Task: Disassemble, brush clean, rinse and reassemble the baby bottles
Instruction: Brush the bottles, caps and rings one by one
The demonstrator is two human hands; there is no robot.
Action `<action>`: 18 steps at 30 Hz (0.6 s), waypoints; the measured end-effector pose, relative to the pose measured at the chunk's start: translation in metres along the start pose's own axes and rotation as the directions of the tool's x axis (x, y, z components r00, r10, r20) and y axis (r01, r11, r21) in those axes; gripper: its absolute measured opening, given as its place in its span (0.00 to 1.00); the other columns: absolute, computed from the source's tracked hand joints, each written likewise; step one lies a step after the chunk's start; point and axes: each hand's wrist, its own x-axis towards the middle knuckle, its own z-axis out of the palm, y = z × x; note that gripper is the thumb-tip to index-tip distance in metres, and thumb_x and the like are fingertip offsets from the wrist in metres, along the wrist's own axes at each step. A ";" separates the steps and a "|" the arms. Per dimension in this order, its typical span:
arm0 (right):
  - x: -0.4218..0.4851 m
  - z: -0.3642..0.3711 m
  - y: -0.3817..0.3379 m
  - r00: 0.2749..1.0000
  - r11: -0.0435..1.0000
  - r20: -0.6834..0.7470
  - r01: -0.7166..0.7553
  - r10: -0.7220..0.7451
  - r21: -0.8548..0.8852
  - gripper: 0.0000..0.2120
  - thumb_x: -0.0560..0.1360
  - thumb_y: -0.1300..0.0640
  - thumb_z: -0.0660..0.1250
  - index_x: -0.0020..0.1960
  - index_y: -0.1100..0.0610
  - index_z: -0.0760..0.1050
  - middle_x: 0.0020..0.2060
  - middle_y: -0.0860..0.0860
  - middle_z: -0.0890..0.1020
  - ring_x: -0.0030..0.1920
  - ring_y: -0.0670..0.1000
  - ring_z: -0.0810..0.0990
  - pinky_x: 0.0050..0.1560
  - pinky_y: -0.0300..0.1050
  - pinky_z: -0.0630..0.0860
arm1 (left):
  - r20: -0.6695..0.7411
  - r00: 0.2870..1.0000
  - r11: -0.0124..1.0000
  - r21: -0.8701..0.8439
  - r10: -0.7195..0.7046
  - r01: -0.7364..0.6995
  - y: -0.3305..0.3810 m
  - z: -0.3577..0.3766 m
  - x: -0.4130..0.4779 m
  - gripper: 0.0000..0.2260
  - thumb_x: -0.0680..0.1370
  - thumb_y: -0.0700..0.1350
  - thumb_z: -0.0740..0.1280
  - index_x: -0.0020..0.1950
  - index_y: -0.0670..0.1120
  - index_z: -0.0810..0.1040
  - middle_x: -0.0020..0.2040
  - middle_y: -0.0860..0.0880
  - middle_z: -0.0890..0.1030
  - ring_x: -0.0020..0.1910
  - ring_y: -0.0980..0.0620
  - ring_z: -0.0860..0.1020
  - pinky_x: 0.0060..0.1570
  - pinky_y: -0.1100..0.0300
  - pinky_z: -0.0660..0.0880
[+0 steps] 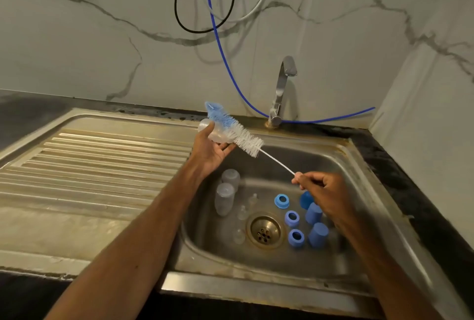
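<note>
Left hand [211, 154] curls round clear plastic baby bottle [209, 131], right hand [324, 190] pinches wire stem of white-and-blue bristle brush [245, 139]; best to steady bottle, feed bristles in, twisting.

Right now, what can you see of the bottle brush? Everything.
The brush has a thin twisted white wire stem, white bristles nearer the stem, blue ones farther up and a blue tip. It slants up-left above the sink. The right hand pinches the stem's end; the bristles lie against the clear bottle held by the left hand.
</note>
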 end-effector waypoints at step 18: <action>-0.015 -0.026 0.003 0.995 0.943 -0.069 -0.093 0.075 -0.321 0.24 0.77 0.45 0.71 0.31 0.61 0.76 0.25 0.57 0.77 0.26 0.51 0.75 0.38 0.55 0.78 | -0.096 0.985 0.989 -0.029 0.142 -0.145 0.024 -0.016 -0.002 0.23 0.82 0.55 0.67 0.68 0.39 0.72 0.60 0.37 0.83 0.60 0.42 0.83 0.58 0.48 0.82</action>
